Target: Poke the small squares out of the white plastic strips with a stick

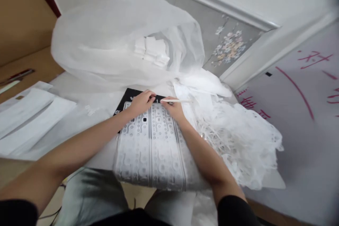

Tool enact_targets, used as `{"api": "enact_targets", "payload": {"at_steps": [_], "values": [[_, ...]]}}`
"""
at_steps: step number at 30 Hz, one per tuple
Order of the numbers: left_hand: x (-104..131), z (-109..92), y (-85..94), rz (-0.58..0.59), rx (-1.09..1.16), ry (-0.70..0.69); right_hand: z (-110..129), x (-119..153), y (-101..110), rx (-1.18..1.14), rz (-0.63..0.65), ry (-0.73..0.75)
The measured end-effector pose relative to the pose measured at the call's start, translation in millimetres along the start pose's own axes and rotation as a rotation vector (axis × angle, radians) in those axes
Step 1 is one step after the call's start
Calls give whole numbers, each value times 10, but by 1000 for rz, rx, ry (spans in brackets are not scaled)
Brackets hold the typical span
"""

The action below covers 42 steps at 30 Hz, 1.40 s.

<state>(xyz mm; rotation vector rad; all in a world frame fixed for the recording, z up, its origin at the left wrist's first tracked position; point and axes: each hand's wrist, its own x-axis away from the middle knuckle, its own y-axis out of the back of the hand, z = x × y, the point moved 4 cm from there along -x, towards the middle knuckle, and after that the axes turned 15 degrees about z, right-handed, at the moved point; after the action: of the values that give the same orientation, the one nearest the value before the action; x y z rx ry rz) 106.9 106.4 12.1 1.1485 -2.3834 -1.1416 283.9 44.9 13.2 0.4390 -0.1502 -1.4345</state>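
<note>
A long translucent sheet [159, 148] printed with grey rows of rings and curved shapes lies before me and hangs over the near table edge. Its far end rests on a black board [123, 104] with white marks. My left hand [143, 101] lies on that far end, fingers curled together; whatever is between its fingertips is hidden. My right hand [172, 107] is close by on the right, closed on a thin white strip [180, 101] that sticks out to the right. The fingertips of both hands are a short gap apart.
A big translucent bag [106, 39] with white pieces [152, 51] inside stands behind the board. Tangled white film scraps [246, 141] heap up at right. Flat white sheets [29, 109] lie left. A whiteboard [296, 141] with red writing borders the right side.
</note>
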Motion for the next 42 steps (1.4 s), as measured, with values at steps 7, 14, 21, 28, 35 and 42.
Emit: {"api": "enact_targets", "payload": {"at_steps": [7,14,21,28,35,42], "values": [[-42,88,-119,144,-348,-108,-84,7,-44,22,86,-62],[-60,42,-98,153,-243,-136,-61,2,-54,34,144,-59],[-58,43,-107,168,-237,-129,-36,18,-56,73,119,-74],[-53,38,-117,199,-277,-118,-15,28,-90,162,130,4],[-78,74,-113,208,-185,-83,150,113,-219,658,277,253],[-65,56,-85,198,-152,-51,103,130,-272,854,265,224]]}}
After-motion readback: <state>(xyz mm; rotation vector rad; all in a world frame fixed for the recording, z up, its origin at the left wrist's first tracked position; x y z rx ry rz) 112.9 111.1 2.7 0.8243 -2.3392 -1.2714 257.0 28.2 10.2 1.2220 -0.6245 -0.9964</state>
